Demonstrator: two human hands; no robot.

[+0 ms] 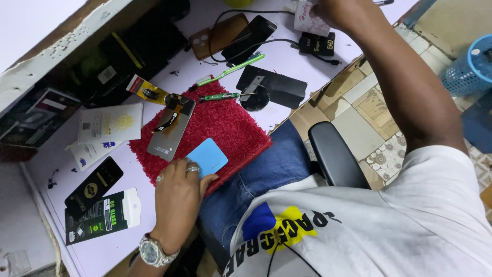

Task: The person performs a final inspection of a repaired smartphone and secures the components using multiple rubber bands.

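Observation:
My left hand (177, 197), with a silver watch on the wrist and rings on the fingers, rests palm down on the near corner of a red fuzzy mat (225, 125). Its fingertips touch a light blue phone back cover (207, 156) lying on the mat. Beside it lies a grey phone screen assembly (171, 128) with a flex cable. My right arm reaches across the desk to the far edge, where my right hand (333, 10) grips a small white packet with pink print (306, 19).
On the lilac desk (154, 215) lie a green toothbrush (230, 69), a green screwdriver (221, 96), a black sheet (279, 84), two phones (233, 36) with cables, and screen protector packs (102, 215). A black chair armrest (333, 154) and a blue basket (469, 66) are over the tiled floor.

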